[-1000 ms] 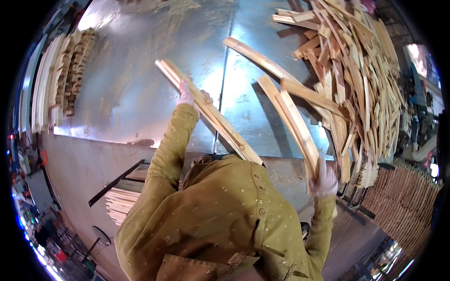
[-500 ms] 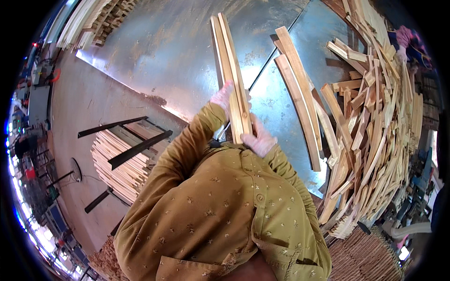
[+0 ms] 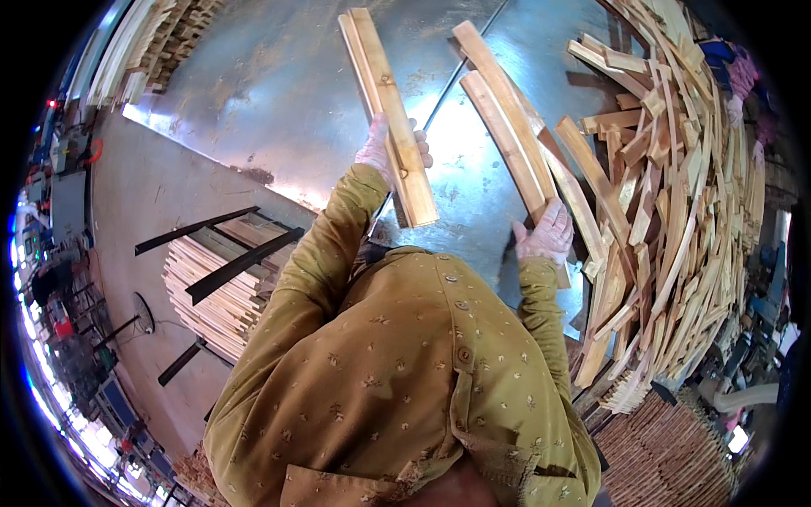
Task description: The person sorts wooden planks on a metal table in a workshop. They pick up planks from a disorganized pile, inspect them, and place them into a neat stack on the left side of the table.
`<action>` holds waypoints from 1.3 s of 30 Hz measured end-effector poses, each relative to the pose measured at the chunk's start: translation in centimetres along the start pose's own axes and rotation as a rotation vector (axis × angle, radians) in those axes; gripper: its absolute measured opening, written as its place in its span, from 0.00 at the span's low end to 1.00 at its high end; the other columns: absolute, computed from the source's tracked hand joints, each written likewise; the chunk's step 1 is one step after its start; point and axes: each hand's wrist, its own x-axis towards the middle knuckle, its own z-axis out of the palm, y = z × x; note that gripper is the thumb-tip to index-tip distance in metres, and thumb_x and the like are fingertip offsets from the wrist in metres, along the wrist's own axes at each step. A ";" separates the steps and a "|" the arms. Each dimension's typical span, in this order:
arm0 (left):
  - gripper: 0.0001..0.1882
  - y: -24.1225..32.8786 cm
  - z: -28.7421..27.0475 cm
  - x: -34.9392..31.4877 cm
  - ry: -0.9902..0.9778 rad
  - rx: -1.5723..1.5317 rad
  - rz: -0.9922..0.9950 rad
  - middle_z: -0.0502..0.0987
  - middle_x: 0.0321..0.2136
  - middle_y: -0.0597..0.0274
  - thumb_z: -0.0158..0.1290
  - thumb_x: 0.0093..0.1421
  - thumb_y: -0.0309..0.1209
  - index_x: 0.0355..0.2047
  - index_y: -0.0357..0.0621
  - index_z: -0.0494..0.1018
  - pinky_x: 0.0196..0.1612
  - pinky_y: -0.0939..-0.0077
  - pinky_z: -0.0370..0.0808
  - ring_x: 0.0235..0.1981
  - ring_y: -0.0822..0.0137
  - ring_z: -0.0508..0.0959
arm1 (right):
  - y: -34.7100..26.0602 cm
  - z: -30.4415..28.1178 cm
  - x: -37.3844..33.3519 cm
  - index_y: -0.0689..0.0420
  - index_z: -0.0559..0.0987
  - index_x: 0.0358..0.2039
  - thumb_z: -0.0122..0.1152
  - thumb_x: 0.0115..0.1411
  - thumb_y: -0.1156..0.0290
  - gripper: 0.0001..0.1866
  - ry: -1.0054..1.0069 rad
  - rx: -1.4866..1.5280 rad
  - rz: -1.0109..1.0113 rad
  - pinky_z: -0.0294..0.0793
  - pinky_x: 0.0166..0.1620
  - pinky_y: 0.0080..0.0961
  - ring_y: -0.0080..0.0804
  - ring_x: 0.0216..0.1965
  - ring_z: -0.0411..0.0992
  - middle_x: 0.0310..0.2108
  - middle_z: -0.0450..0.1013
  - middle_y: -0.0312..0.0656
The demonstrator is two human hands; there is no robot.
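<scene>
My left hand (image 3: 378,150) is wrapped round a pair of pale wooden strips (image 3: 390,127) held side by side over the metal tabletop. Its fingertips show on their right side, and a knot marks the near part of the wood. To the right, my right hand (image 3: 547,234) grips the near part of a slightly curved wooden strip (image 3: 505,139), thumb on the left and fingers over the top. Another long strip (image 3: 494,68) lies close alongside it, partly overlapped. The underside of my right hand's grip is hidden.
A large tangled heap of wooden strips (image 3: 667,203) fills the right side of the metal table (image 3: 279,93). Stacked strips sit in a black-barred rack (image 3: 211,287) at lower left. More stacked wood (image 3: 139,51) stands far left. Another person's gloved hand (image 3: 737,106) shows at the right.
My right hand has left the pair of strips and moved right onto the curved strip. My left hand has carried the pair slightly left and away from me.
</scene>
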 end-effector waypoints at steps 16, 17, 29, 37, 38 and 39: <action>0.42 11.3 -4.9 -6.2 1.225 2.568 0.546 0.66 0.58 0.38 0.54 0.58 0.51 0.65 0.41 0.56 0.61 0.64 0.67 0.60 0.48 0.68 | 1.0 -3.0 4.9 0.48 0.52 0.69 0.64 0.53 0.48 0.48 -0.558 0.245 0.001 0.69 0.57 0.44 0.51 0.54 0.70 0.54 0.70 0.56; 0.43 10.1 -5.0 -5.7 1.072 2.515 0.809 0.65 0.59 0.37 0.54 0.59 0.53 0.67 0.42 0.52 0.62 0.63 0.65 0.61 0.49 0.67 | 0.0 -3.2 5.1 0.53 0.58 0.67 0.63 0.54 0.48 0.45 -0.621 0.307 0.047 0.72 0.55 0.40 0.49 0.49 0.73 0.50 0.74 0.52; 0.29 -4.8 1.3 -1.2 0.032 0.456 -0.202 0.75 0.47 0.48 0.60 0.60 0.34 0.57 0.36 0.63 0.47 0.54 0.79 0.48 0.54 0.77 | -7.1 -2.0 9.6 0.62 0.72 0.53 0.61 0.58 0.51 0.31 -0.631 1.222 0.270 0.76 0.47 0.32 0.40 0.40 0.76 0.42 0.76 0.51; 0.25 -1.8 0.3 -4.6 0.053 0.367 -0.103 0.74 0.45 0.48 0.52 0.62 0.29 0.58 0.40 0.60 0.39 0.57 0.81 0.36 0.53 0.79 | 4.5 0.4 9.1 0.50 0.51 0.69 0.65 0.52 0.58 0.48 0.011 -0.245 -0.100 0.70 0.55 0.47 0.55 0.51 0.72 0.54 0.69 0.55; 0.24 -1.7 -1.6 -4.3 0.008 0.424 -0.037 0.75 0.43 0.50 0.52 0.62 0.30 0.57 0.41 0.62 0.35 0.63 0.81 0.35 0.58 0.78 | 5.2 1.1 9.9 0.49 0.51 0.69 0.65 0.52 0.59 0.47 0.056 -0.274 -0.113 0.70 0.55 0.47 0.54 0.51 0.72 0.55 0.68 0.54; 0.23 -1.6 -1.7 -4.9 0.019 0.457 -0.007 0.76 0.42 0.51 0.53 0.62 0.30 0.56 0.41 0.62 0.34 0.65 0.81 0.36 0.59 0.78 | 4.7 0.3 10.9 0.50 0.52 0.68 0.65 0.52 0.60 0.47 -0.106 -0.202 -0.026 0.70 0.56 0.46 0.54 0.51 0.72 0.54 0.69 0.54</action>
